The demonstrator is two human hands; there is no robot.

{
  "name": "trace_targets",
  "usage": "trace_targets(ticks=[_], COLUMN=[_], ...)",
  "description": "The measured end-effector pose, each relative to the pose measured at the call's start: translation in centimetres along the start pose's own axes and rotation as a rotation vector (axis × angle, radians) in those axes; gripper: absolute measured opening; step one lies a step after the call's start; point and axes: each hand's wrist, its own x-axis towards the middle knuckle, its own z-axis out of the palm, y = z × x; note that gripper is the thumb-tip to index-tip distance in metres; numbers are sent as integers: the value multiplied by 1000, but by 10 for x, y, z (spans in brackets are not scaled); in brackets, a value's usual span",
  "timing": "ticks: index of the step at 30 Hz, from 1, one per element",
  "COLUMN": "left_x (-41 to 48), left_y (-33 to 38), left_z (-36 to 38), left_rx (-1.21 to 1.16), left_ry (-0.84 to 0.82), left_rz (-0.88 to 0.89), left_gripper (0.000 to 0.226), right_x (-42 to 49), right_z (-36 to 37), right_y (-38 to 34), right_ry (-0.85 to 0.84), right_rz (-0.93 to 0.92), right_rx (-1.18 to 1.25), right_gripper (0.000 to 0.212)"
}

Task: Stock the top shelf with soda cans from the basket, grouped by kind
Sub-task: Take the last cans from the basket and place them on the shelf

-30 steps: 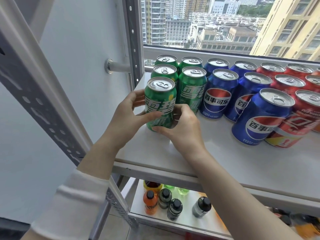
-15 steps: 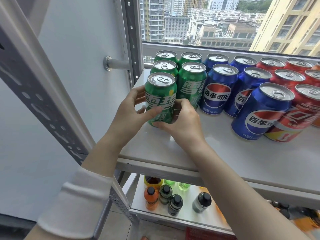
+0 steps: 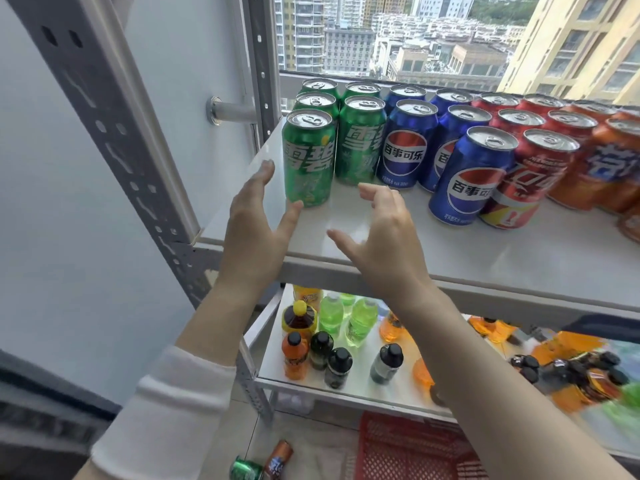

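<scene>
**Five green cans [image 3: 362, 140] on the top shelf [image 3: 519, 258], both hands free**

Item in hand: front green can [image 3: 308, 161]. It stands upright near the left edge of the top shelf, first in a column of three, its side touching or just beside the green can to its right. Silver lid, pull-tab intact, white lettering facing forward, no dent visible.

Left hand [image 3: 254, 216]: grip wide and holding nothing. The fingers are straight and stand apart from the can's left side. The thumb tip lies at the can's base, and contact there cannot be told.

Right hand [image 3: 384, 233]: grip wide and holding nothing, fingers loosely spread over bare shelf near the front edge, apart from every can.

Stock by kind, left to right along the shelf: green cans in two columns, three and two; blue cans [image 3: 471, 174], five visible; red cans [image 3: 523, 181]; orange cans [image 3: 609, 168] towards the right edge.

Step, as judged: placing of this green can looks complete and the hands are free for the next item.

Next move, as judged: reach down for another can. The red basket [image 3: 408, 448] sits on the floor below the lower shelf [image 3: 346, 393], and its contents are not visible from here. A loose green can [image 3: 246, 471] and a loose orange can [image 3: 278, 453] lie on the floor just left of it. A green one would fit the open spot at the front of the second green column, between the front green can and the blue cans. It should go down upright without knocking its neighbours.
</scene>
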Motion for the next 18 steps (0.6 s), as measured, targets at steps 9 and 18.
trace_targets(ticks=[9, 18], left_x=[-104, -206], left_y=[22, 8], left_z=[-15, -49], left_rx=[141, 228], left_ry=[-23, -201], left_rz=[113, 168], left_gripper=[49, 49], right_x=[-105, -232], right_z=[-33, -39], right_y=[3, -26], right_ry=[115, 117], right_rz=[-97, -38], right_rx=[-137, -223], right_gripper=[55, 51])
